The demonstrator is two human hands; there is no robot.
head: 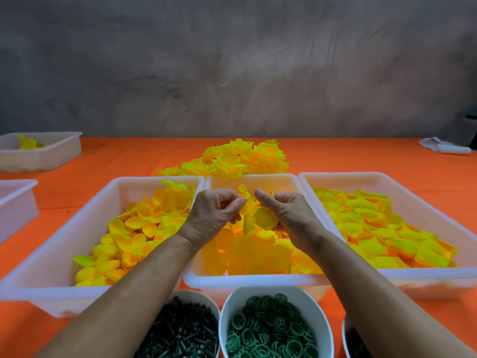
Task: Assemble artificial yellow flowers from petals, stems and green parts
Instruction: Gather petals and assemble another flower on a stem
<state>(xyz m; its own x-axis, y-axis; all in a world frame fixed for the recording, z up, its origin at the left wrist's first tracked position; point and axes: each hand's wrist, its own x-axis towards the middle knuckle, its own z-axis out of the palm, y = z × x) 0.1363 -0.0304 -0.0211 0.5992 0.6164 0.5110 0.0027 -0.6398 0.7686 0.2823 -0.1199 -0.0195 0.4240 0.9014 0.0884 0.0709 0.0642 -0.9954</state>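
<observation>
Here the left hand (214, 213) and right hand (289, 215) both pinch one yellow petal piece (254, 215) between curled fingers

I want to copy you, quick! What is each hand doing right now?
Left hand: fingers curled, pinching the yellow petals over the middle tray.
Right hand: fingers curled, holding the same yellow petals.

Both hands raised, close together, fingers curled in a pinch.
Left hand (215, 211) and right hand (286, 215) sit near each other, backs toward the camera, thumbs pointing inward, tips just apart. Each pinches a yellow petal piece (254, 210) between them. Bare forearms angle in from the lower corners.
</observation>
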